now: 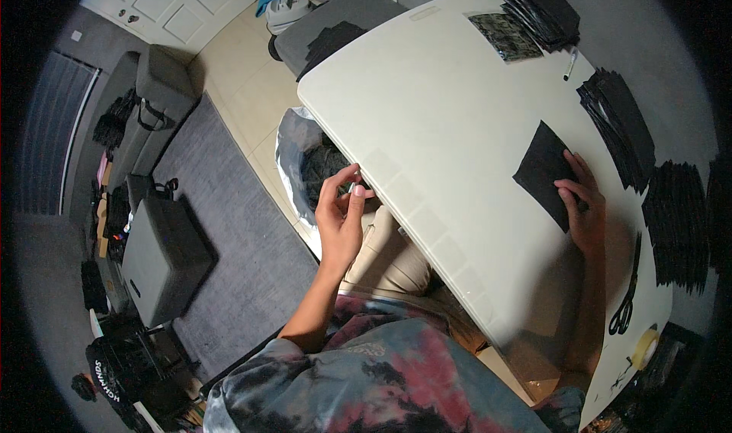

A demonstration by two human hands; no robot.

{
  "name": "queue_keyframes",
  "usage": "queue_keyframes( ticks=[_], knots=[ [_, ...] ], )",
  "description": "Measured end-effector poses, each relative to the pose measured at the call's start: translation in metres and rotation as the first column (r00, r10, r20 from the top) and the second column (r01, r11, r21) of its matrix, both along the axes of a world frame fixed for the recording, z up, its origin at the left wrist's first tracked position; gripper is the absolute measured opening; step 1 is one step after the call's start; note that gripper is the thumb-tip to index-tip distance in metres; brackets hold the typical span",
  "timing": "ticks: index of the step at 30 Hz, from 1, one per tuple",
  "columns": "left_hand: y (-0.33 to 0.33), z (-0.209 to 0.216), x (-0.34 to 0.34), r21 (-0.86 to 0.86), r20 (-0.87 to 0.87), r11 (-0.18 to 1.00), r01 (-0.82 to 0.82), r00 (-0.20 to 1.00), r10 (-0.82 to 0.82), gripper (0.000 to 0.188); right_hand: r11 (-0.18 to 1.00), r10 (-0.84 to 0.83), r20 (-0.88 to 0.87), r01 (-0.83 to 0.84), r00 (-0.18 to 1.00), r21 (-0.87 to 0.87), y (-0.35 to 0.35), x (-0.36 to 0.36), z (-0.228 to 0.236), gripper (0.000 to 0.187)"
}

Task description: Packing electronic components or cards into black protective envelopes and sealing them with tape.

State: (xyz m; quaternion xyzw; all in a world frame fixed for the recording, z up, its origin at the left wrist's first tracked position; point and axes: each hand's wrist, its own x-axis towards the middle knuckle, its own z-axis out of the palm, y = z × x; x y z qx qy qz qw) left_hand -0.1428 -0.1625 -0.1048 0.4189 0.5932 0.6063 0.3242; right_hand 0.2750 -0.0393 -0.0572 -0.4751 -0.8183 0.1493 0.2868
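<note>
A flat black rectangular sheet (541, 164) lies on the white table (427, 90), to the right of its middle. My right hand (584, 204) has its thumb and fingers on the sheet's right side, holding it against the tabletop. Over the table's left edge, my left hand (340, 215) is raised with thumb and fingertips pinched together. Something small and pale may be between those fingertips, but it is too small to name. Several clear tape-like strips (427, 218) run along the edge beside this hand.
Stacks of black pieces (616, 128) line the table's right side, with a marker (570, 64), black scissors (625, 299) and a yellowish tape roll (646, 349). A plastic-lined bin (290, 147) with black material stands below the left edge. A grey ottoman (164, 254) is farther left.
</note>
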Motion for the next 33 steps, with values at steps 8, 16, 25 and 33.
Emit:
queue_keyframes(
  ticks=[8,16,25,33],
  knots=[
    [0.017,0.009,-0.01,-0.119,0.221,0.991,0.065,0.974,-0.038,0.022,1.0,-0.03,0.022,0.03,0.999,-0.002,-0.002,0.0,0.001,0.008],
    [0.017,0.008,-0.013,-0.203,0.211,0.979,0.02,0.977,0.024,0.022,0.999,-0.034,0.053,0.034,0.998,-0.002,-0.003,-0.007,0.004,0.007],
    [0.023,0.002,-0.017,-0.058,0.19,0.998,-0.001,0.982,0.012,0.022,0.999,-0.028,0.064,0.026,0.998,0.036,-0.003,-0.008,0.005,0.009],
    [0.021,0.055,0.001,-0.026,-0.283,1.0,0.004,0.959,-0.011,0.015,0.998,-0.063,0.045,0.064,0.997,-0.015,-0.006,-0.013,0.015,0.011]
  ],
)
